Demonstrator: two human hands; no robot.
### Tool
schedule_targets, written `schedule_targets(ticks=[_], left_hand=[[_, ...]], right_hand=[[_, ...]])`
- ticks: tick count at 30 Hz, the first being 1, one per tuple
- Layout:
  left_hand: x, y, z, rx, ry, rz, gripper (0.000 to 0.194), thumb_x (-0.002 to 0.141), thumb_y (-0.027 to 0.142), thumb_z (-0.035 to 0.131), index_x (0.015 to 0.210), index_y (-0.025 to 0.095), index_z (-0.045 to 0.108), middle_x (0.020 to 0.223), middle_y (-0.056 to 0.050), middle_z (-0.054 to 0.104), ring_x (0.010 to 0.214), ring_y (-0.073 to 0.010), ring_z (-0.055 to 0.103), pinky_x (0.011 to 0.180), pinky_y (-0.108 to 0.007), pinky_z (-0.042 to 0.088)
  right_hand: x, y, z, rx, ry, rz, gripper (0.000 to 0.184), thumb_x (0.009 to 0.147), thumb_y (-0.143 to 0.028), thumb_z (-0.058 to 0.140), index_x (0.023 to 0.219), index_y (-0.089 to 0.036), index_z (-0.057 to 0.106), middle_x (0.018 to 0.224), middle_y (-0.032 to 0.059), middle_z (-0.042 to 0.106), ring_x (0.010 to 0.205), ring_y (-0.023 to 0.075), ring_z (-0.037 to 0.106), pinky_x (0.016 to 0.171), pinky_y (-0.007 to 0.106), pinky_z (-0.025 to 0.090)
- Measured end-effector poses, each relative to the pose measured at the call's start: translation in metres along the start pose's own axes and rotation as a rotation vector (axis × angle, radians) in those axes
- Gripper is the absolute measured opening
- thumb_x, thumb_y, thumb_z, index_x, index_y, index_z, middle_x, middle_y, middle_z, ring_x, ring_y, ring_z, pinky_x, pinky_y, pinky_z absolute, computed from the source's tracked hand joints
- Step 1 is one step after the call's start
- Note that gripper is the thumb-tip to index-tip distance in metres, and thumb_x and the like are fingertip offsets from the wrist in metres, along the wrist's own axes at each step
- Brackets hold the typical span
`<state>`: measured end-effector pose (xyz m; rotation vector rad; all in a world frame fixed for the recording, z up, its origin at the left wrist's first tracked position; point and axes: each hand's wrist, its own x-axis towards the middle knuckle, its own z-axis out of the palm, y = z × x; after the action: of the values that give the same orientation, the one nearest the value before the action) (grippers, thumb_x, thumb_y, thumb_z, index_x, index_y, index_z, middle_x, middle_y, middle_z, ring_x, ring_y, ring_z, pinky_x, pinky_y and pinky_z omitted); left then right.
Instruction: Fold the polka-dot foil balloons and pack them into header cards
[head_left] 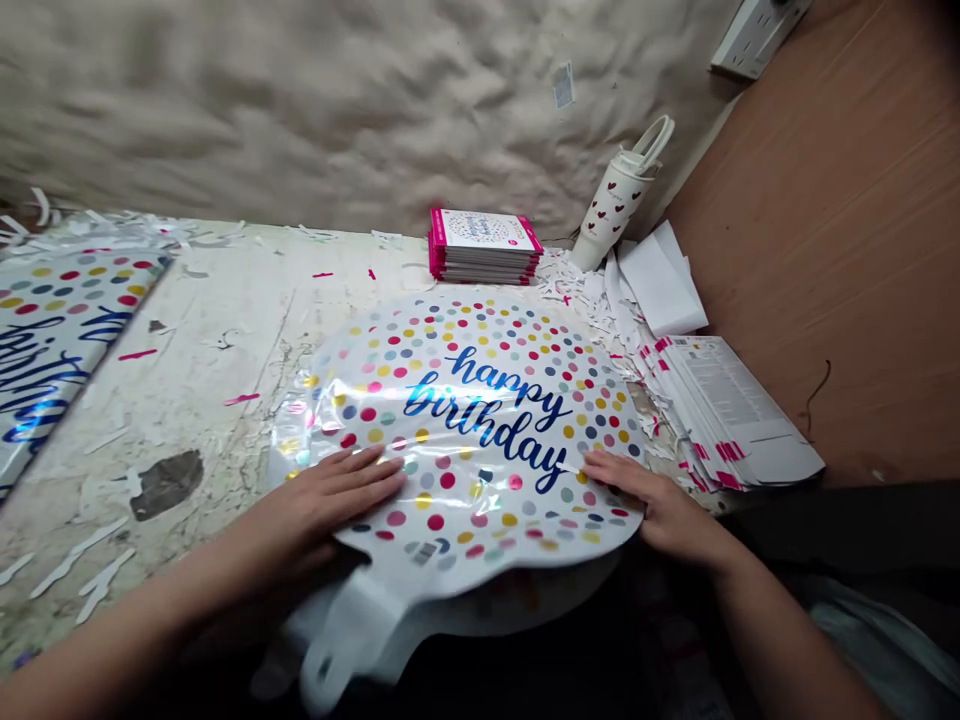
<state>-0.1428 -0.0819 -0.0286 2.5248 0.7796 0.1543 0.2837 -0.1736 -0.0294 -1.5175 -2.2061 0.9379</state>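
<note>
A flat foil balloon (pixel 480 430) lies on the worktable, printed with "happy birthday" in blue script and many coloured dots. My left hand (pixel 330 500) rests flat on its lower left part, and my right hand (pixel 652 500) rests flat on its lower right edge. Neither hand grips it. Its white tail with a hole (pixel 352 630) hangs over the near table edge. A second dotted foil balloon (pixel 52 350) lies at the far left, out of reach of both hands.
A stack of pink-edged packaging cards (pixel 484 245) and a white heart-print tumbler (pixel 611 195) stand at the back. Printed card sheets (pixel 720 415) and white paper (pixel 660 280) lie to the right, beside a brown board (pixel 825 230). Paper scraps litter the worn table (pixel 187 330).
</note>
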Motion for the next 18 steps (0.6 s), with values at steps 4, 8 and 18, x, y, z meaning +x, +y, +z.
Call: schedule_targets(ticks=[4, 8, 18], left_hand=[[-0.007, -0.024, -0.006, -0.091, 0.024, -0.152, 0.038, 0.088, 0.03, 0.04, 0.122, 0.032, 0.055, 0.133, -0.001, 0.05, 0.122, -0.0246, 0.045, 0.103, -0.04, 0.036], [0.027, -0.036, -0.031, -0.235, 0.132, -0.584, 0.048, 0.089, 0.049, 0.027, 0.094, 0.019, 0.065, 0.089, -0.005, 0.07, 0.081, -0.0212, 0.065, 0.07, -0.028, 0.052], [0.052, 0.006, -0.001, 0.484, 0.353, -0.258, 0.044, 0.092, 0.035, 0.031, 0.122, 0.01, 0.052, 0.125, -0.017, 0.053, 0.118, -0.0287, 0.046, 0.099, -0.044, 0.036]], right_hand=[[0.012, 0.028, -0.022, 0.141, 0.081, 0.127, 0.026, 0.084, -0.031, 0.05, 0.101, -0.022, 0.068, 0.124, 0.0062, 0.058, 0.12, 0.0244, 0.048, 0.101, 0.046, 0.037], [0.06, 0.038, -0.05, 0.079, 0.283, 0.389, 0.043, 0.083, -0.05, 0.042, 0.093, -0.016, 0.066, 0.086, 0.0064, 0.069, 0.084, 0.0221, 0.064, 0.071, 0.033, 0.051], [0.145, 0.041, -0.078, -0.32, 0.503, 0.674, 0.046, 0.069, -0.061, 0.056, 0.08, -0.017, 0.061, 0.073, 0.011, 0.063, 0.075, 0.0287, 0.06, 0.064, 0.039, 0.045]])
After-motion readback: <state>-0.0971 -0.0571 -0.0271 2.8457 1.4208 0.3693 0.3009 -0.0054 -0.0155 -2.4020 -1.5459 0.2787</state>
